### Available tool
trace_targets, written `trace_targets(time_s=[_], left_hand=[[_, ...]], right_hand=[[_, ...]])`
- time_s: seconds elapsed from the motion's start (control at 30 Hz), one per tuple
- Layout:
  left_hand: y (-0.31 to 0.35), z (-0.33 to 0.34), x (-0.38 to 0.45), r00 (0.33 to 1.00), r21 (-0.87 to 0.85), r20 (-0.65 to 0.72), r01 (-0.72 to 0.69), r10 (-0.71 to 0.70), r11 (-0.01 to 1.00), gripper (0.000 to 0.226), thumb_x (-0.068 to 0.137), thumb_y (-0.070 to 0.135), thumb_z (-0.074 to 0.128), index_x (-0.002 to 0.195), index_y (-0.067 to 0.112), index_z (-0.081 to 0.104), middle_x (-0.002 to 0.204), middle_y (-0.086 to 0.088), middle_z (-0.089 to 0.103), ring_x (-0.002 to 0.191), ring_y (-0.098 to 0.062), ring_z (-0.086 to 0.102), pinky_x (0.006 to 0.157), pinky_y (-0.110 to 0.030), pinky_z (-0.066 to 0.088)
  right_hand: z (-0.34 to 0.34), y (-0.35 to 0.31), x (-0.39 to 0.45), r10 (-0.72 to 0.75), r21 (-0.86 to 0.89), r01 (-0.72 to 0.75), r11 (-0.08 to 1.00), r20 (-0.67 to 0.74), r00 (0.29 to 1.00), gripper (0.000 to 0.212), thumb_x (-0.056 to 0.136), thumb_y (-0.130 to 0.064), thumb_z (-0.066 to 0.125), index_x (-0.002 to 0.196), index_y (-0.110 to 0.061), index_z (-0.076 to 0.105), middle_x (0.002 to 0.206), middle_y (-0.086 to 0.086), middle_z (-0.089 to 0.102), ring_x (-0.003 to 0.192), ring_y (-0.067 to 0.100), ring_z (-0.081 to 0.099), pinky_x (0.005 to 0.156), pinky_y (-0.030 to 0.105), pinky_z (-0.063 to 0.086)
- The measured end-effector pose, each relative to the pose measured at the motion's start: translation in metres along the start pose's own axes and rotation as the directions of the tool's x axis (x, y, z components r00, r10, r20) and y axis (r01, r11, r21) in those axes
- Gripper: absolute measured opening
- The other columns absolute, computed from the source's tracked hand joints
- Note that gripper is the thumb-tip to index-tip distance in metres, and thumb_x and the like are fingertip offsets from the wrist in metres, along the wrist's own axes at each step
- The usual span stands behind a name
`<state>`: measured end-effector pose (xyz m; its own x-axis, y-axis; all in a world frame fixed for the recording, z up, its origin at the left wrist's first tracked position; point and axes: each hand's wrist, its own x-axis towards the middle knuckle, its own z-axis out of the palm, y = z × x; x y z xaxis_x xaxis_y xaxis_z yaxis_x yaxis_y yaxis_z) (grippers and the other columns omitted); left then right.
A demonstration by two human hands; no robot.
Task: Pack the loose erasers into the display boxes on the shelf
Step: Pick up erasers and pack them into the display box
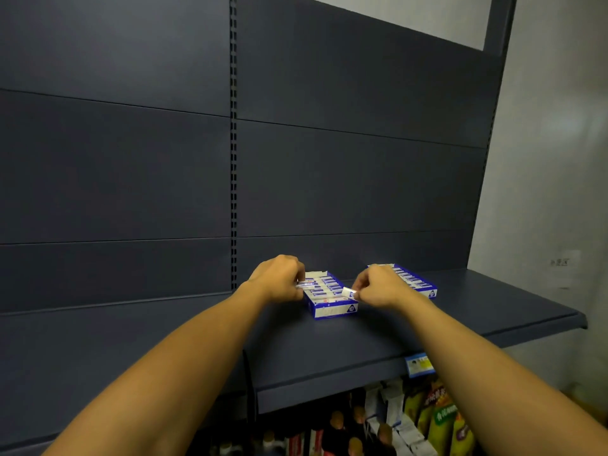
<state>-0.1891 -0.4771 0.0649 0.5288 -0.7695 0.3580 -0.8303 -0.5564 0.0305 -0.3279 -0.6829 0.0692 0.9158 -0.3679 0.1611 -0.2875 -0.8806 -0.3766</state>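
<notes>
Two blue-and-white display boxes stand on the dark shelf (362, 343). The nearer box (332, 307) holds rows of wrapped erasers. The second box (424, 286) sits to its right, partly hidden behind my right hand. My left hand (279, 278) is at the near box's left edge, fingers pinched on an eraser (306, 284). My right hand (378, 287) is at the box's right edge, pinching another eraser (348, 291) over the rim.
Dark back panels rise behind the shelf, with a slotted upright (233, 143) in the middle. A price tag (419, 365) hangs on the shelf's front edge. Below, packaged goods (424, 419) fill the lower shelf. A pale wall (552, 192) stands at right.
</notes>
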Motion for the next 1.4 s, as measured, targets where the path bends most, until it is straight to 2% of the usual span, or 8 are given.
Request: trace_targets(time_s=[0.1,0.27,0.4,0.7,0.83,0.97,1.17,1.4], left_hand=[[-0.006,0.006,0.018,1.000,-0.017,0.009,0.007,-0.007,1.000,0.029,0.085,0.035,0.075,0.108,0.021,0.063,0.111,0.005,0.058,0.091,-0.012,0.054,0.076,-0.030,0.053],[-0.018,0.021,0.032,0.999,-0.053,0.026,0.048,-0.047,0.997,0.027,0.083,0.035,0.075,0.104,0.023,0.065,0.106,0.007,0.058,0.092,-0.012,0.058,0.079,-0.033,0.056],[-0.022,0.025,0.041,0.997,-0.063,0.039,0.072,-0.069,0.995,0.026,0.083,0.035,0.075,0.103,0.022,0.066,0.104,0.007,0.059,0.092,-0.014,0.059,0.079,-0.036,0.057],[0.003,0.031,0.067,0.990,-0.081,0.111,0.091,-0.082,0.993,0.028,0.086,0.030,0.075,0.111,0.018,0.068,0.109,0.002,0.065,0.094,-0.014,0.061,0.068,-0.023,0.049],[0.009,0.040,0.074,0.978,-0.044,0.172,0.127,-0.118,0.991,0.028,0.084,0.032,0.077,0.108,0.020,0.070,0.107,0.002,0.068,0.093,-0.015,0.064,0.077,-0.034,0.058],[0.010,0.046,0.076,0.962,-0.017,0.219,0.171,-0.163,0.985,0.030,0.085,0.036,0.078,0.108,0.017,0.071,0.108,0.001,0.069,0.095,-0.016,0.064,0.084,-0.040,0.059],[0.018,0.051,0.083,0.947,-0.012,0.260,0.200,-0.190,0.980,0.036,0.087,0.038,0.076,0.114,0.014,0.073,0.114,-0.001,0.070,0.100,-0.016,0.064,0.085,-0.035,0.058],[0.020,0.061,0.083,0.935,0.001,0.300,0.200,-0.191,0.980,0.034,0.090,0.031,0.075,0.118,0.014,0.072,0.122,-0.004,0.068,0.109,-0.017,0.063,0.090,-0.035,0.056]], right_hand=[[-0.001,0.005,0.019,-0.003,0.006,0.003,1.000,0.001,1.000,0.011,0.088,-0.014,0.067,0.090,-0.024,0.072,0.100,-0.001,0.071,0.093,0.012,0.065,0.081,0.032,0.059],[0.003,0.012,0.042,-0.025,0.032,0.024,0.999,0.009,1.000,0.011,0.090,-0.013,0.066,0.095,-0.022,0.071,0.101,-0.001,0.068,0.089,0.009,0.062,0.064,0.020,0.048],[0.006,0.020,0.060,-0.049,0.051,0.048,0.998,0.019,0.999,0.011,0.088,-0.012,0.068,0.091,-0.022,0.073,0.098,-0.002,0.070,0.090,0.011,0.064,0.069,0.023,0.052],[0.005,0.039,0.098,-0.128,0.032,0.126,0.992,0.093,0.987,0.014,0.083,-0.012,0.070,0.085,-0.023,0.078,0.090,-0.004,0.072,0.088,0.010,0.066,0.081,0.032,0.059],[-0.001,0.046,0.112,-0.182,0.047,0.177,0.983,0.111,0.977,0.014,0.083,-0.011,0.070,0.087,-0.021,0.078,0.086,-0.006,0.070,0.087,0.010,0.065,0.071,0.025,0.052],[-0.007,0.051,0.125,-0.239,0.071,0.231,0.970,0.138,0.961,0.014,0.084,-0.011,0.070,0.090,-0.020,0.080,0.089,-0.006,0.071,0.089,0.009,0.065,0.073,0.024,0.051],[0.001,0.055,0.136,-0.297,0.088,0.286,0.954,0.166,0.940,0.014,0.082,-0.014,0.072,0.092,-0.021,0.081,0.092,-0.006,0.073,0.089,0.009,0.066,0.079,0.028,0.057],[0.010,0.060,0.142,-0.316,0.124,0.297,0.947,0.178,0.932,0.012,0.085,-0.015,0.073,0.093,-0.019,0.080,0.094,-0.006,0.072,0.087,0.006,0.065,0.071,0.023,0.052]])
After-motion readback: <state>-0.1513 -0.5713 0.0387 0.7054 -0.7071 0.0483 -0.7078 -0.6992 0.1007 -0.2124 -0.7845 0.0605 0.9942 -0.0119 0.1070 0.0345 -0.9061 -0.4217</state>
